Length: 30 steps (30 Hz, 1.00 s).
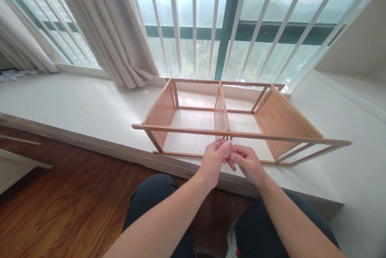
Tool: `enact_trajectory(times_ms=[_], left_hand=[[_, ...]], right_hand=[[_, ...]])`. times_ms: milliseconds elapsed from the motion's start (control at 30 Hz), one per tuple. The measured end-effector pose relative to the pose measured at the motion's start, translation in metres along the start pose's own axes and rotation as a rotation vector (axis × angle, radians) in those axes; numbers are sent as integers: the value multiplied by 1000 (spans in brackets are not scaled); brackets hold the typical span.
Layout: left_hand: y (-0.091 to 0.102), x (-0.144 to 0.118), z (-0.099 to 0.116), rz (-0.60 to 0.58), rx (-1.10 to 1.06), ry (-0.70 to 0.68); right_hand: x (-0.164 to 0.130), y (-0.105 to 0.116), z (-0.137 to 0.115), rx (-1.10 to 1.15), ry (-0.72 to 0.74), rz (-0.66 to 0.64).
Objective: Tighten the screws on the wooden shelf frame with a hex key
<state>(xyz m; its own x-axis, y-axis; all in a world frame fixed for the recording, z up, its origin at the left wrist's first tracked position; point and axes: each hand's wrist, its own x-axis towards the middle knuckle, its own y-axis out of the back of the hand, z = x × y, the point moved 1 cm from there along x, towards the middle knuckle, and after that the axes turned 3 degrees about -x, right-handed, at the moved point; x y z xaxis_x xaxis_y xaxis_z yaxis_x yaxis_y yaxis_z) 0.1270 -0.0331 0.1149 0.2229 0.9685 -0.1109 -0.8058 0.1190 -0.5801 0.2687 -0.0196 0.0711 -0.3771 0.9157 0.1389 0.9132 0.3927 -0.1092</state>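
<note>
- Wooden shelf frame point(229, 117) is laid on its side on a white window ledge point(75, 105), its open face turned up towards the camera.
- Two solid side panels are seen at the left and right ends of the frame, with a middle divider point(221, 109) set between them.
- One long front rail point(181, 130) is run across the near side of the frame, and its right end is carried well past the right panel.
- Both hands are brought together just below the front rail, where the divider meets it.
- Left hand point(213, 160) is curled, its fingertips pinched together at a small thin metal piece point(229, 144) that stands upright just under the rail.
- Right hand point(245, 162) is placed just beside the left one, touching it, with its fingers bent inward towards the same spot.
- What the metal piece is cannot be told, since it is too small; whether the right fingers are clamped on it cannot be told either.
- Dark trousers point(157, 201) are seen on the person's knees at the lower edge, above a brown wooden floor point(60, 201).
- Beige curtains point(105, 21) are hung at the left of the window, and white bars point(196, 21) are set across the glass behind the frame.
</note>
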Motion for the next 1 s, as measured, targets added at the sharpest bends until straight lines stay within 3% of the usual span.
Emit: enact_trajectory(times_ms=[400,1000], left_hand=[[-3,-1,3,25,-34,40],[1,-2,2,-30,-31,40]], right_hand=[[-3,1,-2,5,15,-20],[-6,-1,-5,20,84,4]])
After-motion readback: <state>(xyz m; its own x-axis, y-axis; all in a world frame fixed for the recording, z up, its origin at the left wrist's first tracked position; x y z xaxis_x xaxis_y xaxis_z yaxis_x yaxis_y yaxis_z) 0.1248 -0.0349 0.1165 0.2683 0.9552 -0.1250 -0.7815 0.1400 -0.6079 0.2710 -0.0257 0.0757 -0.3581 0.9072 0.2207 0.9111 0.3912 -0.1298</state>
